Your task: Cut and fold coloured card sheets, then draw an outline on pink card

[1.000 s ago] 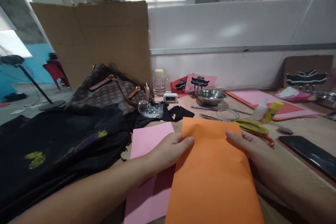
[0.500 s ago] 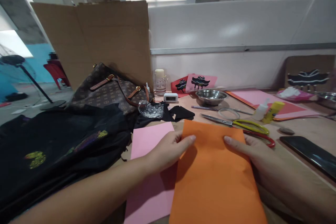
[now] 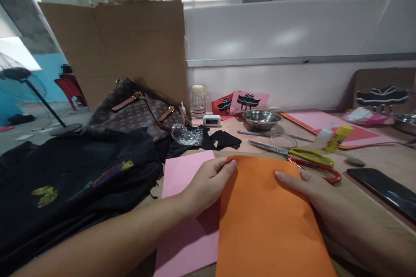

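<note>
A folded orange paper sheet [image 3: 266,220] lies on the table in front of me, partly over a pink sheet [image 3: 185,207]. My left hand [image 3: 208,181] grips the orange sheet's far left corner with fingers curled round its edge. My right hand [image 3: 308,190] holds the sheet's right side, thumb pressed flat on top near the far edge. Yellow-handled scissors [image 3: 305,156] and red-handled scissors [image 3: 325,172] lie just beyond my right hand.
A black cloth [image 3: 74,177] and a brown patterned handbag [image 3: 136,112] fill the left. Behind stand a cardboard sheet [image 3: 123,47], a steel bowl [image 3: 261,118], a small white clock [image 3: 211,120], glue stick [image 3: 338,137] and pink paper stack [image 3: 325,123]. A phone [image 3: 383,190] lies right.
The orange sheet's far edge has come toward me and lies lower in view. My left fingers shifted from the sheet's top face to its far left corner; my right thumb moved slightly left.
</note>
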Motion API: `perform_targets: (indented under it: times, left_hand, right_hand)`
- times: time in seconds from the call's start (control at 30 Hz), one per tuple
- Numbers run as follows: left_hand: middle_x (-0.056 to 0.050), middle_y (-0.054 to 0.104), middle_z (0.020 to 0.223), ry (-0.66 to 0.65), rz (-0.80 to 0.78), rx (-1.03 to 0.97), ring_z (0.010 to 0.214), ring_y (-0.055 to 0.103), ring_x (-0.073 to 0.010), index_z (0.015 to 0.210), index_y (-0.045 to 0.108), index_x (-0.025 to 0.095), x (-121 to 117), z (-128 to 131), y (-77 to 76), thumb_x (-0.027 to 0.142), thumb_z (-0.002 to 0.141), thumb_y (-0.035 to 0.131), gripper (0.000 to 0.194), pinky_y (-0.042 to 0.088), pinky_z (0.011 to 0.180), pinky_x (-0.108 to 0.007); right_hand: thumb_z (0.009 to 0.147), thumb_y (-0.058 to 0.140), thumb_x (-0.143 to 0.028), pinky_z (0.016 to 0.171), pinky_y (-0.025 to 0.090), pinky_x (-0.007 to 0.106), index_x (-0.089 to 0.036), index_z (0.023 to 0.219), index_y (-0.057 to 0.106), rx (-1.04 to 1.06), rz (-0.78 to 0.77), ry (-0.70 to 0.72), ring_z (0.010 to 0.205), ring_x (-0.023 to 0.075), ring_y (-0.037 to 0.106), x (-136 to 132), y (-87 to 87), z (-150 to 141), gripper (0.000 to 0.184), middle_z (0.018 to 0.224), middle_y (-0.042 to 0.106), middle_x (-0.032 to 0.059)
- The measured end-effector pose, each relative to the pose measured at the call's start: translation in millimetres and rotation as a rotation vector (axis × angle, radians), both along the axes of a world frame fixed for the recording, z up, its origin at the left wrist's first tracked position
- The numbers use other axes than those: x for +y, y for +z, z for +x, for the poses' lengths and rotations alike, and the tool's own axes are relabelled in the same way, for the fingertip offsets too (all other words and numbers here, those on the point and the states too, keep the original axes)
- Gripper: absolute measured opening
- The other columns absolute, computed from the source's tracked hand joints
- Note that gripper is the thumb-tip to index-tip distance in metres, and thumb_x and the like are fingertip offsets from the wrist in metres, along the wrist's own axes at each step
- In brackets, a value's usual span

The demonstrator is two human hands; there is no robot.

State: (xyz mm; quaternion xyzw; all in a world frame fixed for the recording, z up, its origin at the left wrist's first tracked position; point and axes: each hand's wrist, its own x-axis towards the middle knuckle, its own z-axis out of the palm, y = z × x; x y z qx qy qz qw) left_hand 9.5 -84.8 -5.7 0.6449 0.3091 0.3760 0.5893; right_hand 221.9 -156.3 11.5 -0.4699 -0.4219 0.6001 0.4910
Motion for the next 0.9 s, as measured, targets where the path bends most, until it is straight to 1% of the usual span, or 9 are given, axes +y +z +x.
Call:
perform_targets:
  times: [0.17,0.33,0.43,0.53,0.57,0.63,0.73,0.8,0.9]
  left_hand:
    - [-0.005,0.07,0.091,0.183,0.206,0.203,0.086,0.063,-0.0216,0.093,0.064,0.017,3.0,-3.2,3.7,0.045,0.097,0.045,0.033,0.049,0.072,-0.029]
    - [-0.005,0.072,0.112,0.262,0.503,0.388,0.101,0.066,-0.0219,0.113,0.067,0.02,13.2,-7.9,6.1,0.028,0.099,0.039,0.033,0.049,0.087,-0.03]
    - [-0.005,0.071,0.12,0.282,0.604,0.508,0.107,0.065,-0.0227,0.121,0.066,0.02,22.8,-11.9,2.3,0.019,0.094,0.042,0.036,0.048,0.092,-0.031]
    - [-0.006,0.072,0.119,0.287,0.639,0.568,0.106,0.067,-0.0238,0.121,0.066,0.019,32.6,-16.5,-1.5,0.017,0.092,0.043,0.038,0.049,0.092,-0.032]
    - [-0.006,0.072,0.118,0.291,0.641,0.577,0.104,0.067,-0.024,0.12,0.067,0.018,35.4,-18.0,-2.3,0.018,0.092,0.043,0.037,0.049,0.091,-0.033]
    - [-0.007,0.072,0.117,0.292,0.638,0.591,0.104,0.068,-0.0244,0.118,0.068,0.017,39.8,-20.2,-3.0,0.018,0.092,0.043,0.036,0.05,0.09,-0.033]
    - [-0.008,0.073,0.115,0.281,0.634,0.611,0.102,0.068,-0.0244,0.115,0.069,0.016,43.3,-21.7,-3.1,0.02,0.093,0.043,0.034,0.051,0.09,-0.033]
    - [-0.008,0.073,0.114,0.273,0.643,0.629,0.102,0.069,-0.0246,0.114,0.069,0.016,44.2,-21.5,-3.0,0.023,0.094,0.042,0.034,0.051,0.089,-0.033]
    - [-0.009,0.074,0.113,0.268,0.661,0.68,0.1,0.069,-0.0255,0.112,0.07,0.017,44.7,-20.6,-2.9,0.023,0.094,0.042,0.034,0.052,0.088,-0.034]
  right_hand:
    - [0.086,0.067,-0.045,0.077,0.058,0.041,-0.019,0.121,0.064,0.04,-0.087,0.081,0.089,0.0299,0.072,-0.3,13.5,-6.6,0.044,0.107,0.074,0.0126]
    - [0.083,0.072,-0.035,0.089,0.055,0.042,-0.018,0.132,0.057,0.005,-0.066,0.212,0.101,0.0297,0.069,11.1,8.9,-2.9,0.054,0.114,0.071,0.0127]
    - [0.086,0.068,-0.044,0.096,0.052,0.045,-0.019,0.143,0.045,-0.245,0.064,0.083,0.113,0.0303,0.064,21.2,-2.3,9.2,0.066,0.127,0.065,0.0149]
    - [0.092,0.057,-0.048,0.116,0.032,0.047,-0.022,0.152,0.033,-0.733,0.398,-0.13,0.139,0.0282,0.04,22.1,-9.6,19.6,0.07,0.152,0.042,0.0106]
    - [0.093,0.055,-0.048,0.12,0.022,0.047,-0.023,0.154,0.031,-0.899,0.498,-0.105,0.145,0.0281,0.029,19.2,-10.3,20.6,0.069,0.158,0.033,0.0074]
    - [0.093,0.053,-0.047,0.121,0.009,0.05,-0.026,0.154,0.033,-1.146,0.577,0.111,0.149,0.0305,0.016,10.1,-10.0,18.2,0.067,0.162,0.021,0.0019]
    - [0.09,0.054,-0.053,0.118,0.01,0.056,-0.028,0.153,0.032,-1.271,0.424,0.494,0.146,0.0365,0.017,-4.1,-8.7,8.9,0.071,0.16,0.017,0.0017]
    - [0.089,0.055,-0.059,0.117,0.011,0.059,-0.029,0.153,0.027,-1.297,0.333,0.598,0.145,0.0389,0.018,-10.0,-8.0,4.6,0.076,0.159,0.015,0.0027]
    - [0.087,0.057,-0.062,0.116,0.012,0.058,-0.032,0.152,0.023,-1.266,0.347,0.638,0.145,0.0382,0.019,-15.3,-3.7,3.1,0.079,0.159,0.014,0.0014]
